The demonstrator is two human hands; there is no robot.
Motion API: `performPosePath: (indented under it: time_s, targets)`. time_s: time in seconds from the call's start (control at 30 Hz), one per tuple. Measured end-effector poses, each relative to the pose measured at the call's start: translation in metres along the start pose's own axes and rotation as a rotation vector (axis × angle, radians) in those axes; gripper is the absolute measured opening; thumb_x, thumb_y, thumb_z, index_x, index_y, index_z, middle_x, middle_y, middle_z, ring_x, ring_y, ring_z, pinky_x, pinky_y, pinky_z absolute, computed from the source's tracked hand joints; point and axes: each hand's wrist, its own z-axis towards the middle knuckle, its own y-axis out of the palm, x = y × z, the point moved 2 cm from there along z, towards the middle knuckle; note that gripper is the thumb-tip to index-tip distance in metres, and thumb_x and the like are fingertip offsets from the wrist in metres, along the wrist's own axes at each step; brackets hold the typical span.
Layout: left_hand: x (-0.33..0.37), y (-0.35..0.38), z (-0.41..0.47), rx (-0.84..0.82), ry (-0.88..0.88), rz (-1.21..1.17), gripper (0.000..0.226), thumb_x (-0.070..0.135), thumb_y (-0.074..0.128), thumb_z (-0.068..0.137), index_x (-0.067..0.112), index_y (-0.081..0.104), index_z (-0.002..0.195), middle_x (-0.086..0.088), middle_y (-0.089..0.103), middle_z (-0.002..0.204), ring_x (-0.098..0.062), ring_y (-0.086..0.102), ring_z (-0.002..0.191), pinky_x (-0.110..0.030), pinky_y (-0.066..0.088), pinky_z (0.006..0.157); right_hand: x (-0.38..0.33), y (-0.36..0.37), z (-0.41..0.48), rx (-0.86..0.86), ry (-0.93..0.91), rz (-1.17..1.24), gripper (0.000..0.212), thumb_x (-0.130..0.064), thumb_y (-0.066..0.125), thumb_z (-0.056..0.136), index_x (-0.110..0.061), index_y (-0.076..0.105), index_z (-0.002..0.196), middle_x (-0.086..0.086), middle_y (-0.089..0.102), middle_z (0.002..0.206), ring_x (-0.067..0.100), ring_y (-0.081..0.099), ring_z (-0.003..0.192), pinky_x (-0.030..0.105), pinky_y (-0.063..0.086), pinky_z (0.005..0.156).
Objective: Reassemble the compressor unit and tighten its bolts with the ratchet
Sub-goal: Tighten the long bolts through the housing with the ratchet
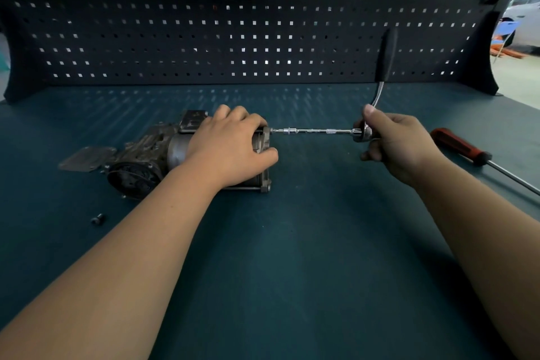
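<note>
- Workbench top (292, 257): dark teal, matte, lightly scuffed around the middle, dappled at the back with light spots from the perforated panel (263, 23) standing along the rear edge.
- Compressor unit (146, 161): left of middle, lying on its side, grey cast metal, round dark end toward the near left, flanged end toward the right.
- Flat metal cover plate (84, 157): lying flat just beside the compressor's left end; touching or apart, impossible to tell.
- Loose bolt (98, 218): on the mat at the left, nearer than the compressor and apart from it.
- Screwdriver (458, 145): far right, red-and-black handle toward the back, bare shaft running to the frame's right edge.
</note>
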Motion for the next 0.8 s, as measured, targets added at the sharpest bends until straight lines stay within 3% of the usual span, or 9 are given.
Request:
performPosePath:
  time_s: [0.1, 0.23, 0.37, 0.47, 0.53, 0.6, 0.67, 0.8]
  targets:
    - [0.0, 0.0, -0.001, 0.002, 0.0, -0.009, 0.062, 0.065, 0.043, 0.075, 0.037, 0.045, 0.129, 0.011, 0.047, 0.123, -0.016, 0.035, 0.116, -0.034, 0.033, 0.091, -0.001, 0.007, -0.002, 0.043, 0.15, 0.031, 0.048, -0.056, 0.06, 0.085, -0.011, 0.061, 0.068, 0.004, 0.061, 0.055, 0.013, 0.034, 0.035, 0.026, 0.049, 0.046]
    - [0.0, 0.0, -0.001, 0.009, 0.001, -0.013, 0.059, 0.063, 0.045, 0.075, 0.037, 0.046, 0.128, 0.011, 0.047, 0.122, -0.016, 0.035, 0.115, -0.034, 0.032, 0.09, 0.001, 0.012, -0.004, 0.06, 0.248, 0.117, 0.042, -0.044, 0.059, 0.092, -0.008, 0.061, 0.072, 0.006, 0.056, 0.05, 0.009, 0.038, 0.035, 0.02, 0.046, 0.044]
    - [0.0, 0.0, -0.001, 0.013, 0.004, -0.02, 0.058, 0.063, 0.046, 0.075, 0.037, 0.047, 0.127, 0.011, 0.047, 0.121, -0.016, 0.035, 0.115, -0.034, 0.032, 0.092, 0.006, 0.01, -0.002, 0.052, 0.094, 0.02, 0.027, -0.028, 0.063, 0.093, -0.004, 0.068, 0.081, 0.01, 0.056, 0.071, 0.013, 0.05, 0.044, 0.029, 0.057, 0.058]
    - [0.0, 0.0, -0.001, 0.012, 0.004, -0.027, 0.058, 0.063, 0.046, 0.076, 0.037, 0.047, 0.128, 0.01, 0.047, 0.122, -0.017, 0.035, 0.116, -0.034, 0.033, 0.094, 0.003, 0.003, 0.001, -0.012, -0.037, -0.035, 0.009, -0.012, 0.065, 0.09, -0.015, 0.072, 0.088, 0.007, 0.067, 0.09, 0.015, 0.067, 0.066, 0.03, 0.059, 0.076]
    - [0.0, 0.0, -0.001, 0.013, 0.005, -0.025, 0.058, 0.064, 0.047, 0.076, 0.038, 0.047, 0.128, 0.01, 0.047, 0.122, -0.017, 0.035, 0.116, -0.034, 0.033, 0.093, 0.002, -0.003, 0.003, -0.095, -0.098, -0.044, 0.024, -0.004, 0.065, 0.088, -0.025, 0.075, 0.094, 0.003, 0.072, 0.104, 0.017, 0.071, 0.092, 0.03, 0.054, 0.09]
    - [0.0, 0.0, -0.001, 0.015, 0.004, -0.025, 0.058, 0.064, 0.047, 0.076, 0.038, 0.047, 0.128, 0.01, 0.047, 0.123, -0.017, 0.035, 0.116, -0.034, 0.033, 0.093, 0.003, -0.006, 0.003, -0.182, -0.113, 0.01, 0.038, 0.004, 0.062, 0.087, -0.03, 0.077, 0.097, 0.0, 0.073, 0.108, 0.021, 0.068, 0.105, 0.029, 0.051, 0.096]
    - [-0.001, 0.0, -0.001, 0.016, 0.002, -0.023, 0.058, 0.064, 0.046, 0.075, 0.038, 0.047, 0.127, 0.011, 0.047, 0.123, -0.016, 0.035, 0.116, -0.034, 0.032, 0.092, 0.006, -0.009, 0.002, -0.247, -0.075, 0.13, 0.043, 0.013, 0.054, 0.088, -0.022, 0.073, 0.103, -0.001, 0.073, 0.109, 0.024, 0.067, 0.107, 0.029, 0.051, 0.096]
    - [-0.001, 0.0, -0.001, 0.021, 0.003, -0.023, 0.057, 0.063, 0.047, 0.076, 0.038, 0.047, 0.128, 0.011, 0.047, 0.123, -0.016, 0.036, 0.115, -0.033, 0.032, 0.091, 0.01, -0.011, 0.002, -0.291, -0.065, 0.148, 0.041, 0.015, 0.051, 0.087, -0.016, 0.066, 0.111, -0.001, 0.072, 0.11, 0.025, 0.067, 0.107, 0.027, 0.053, 0.091]
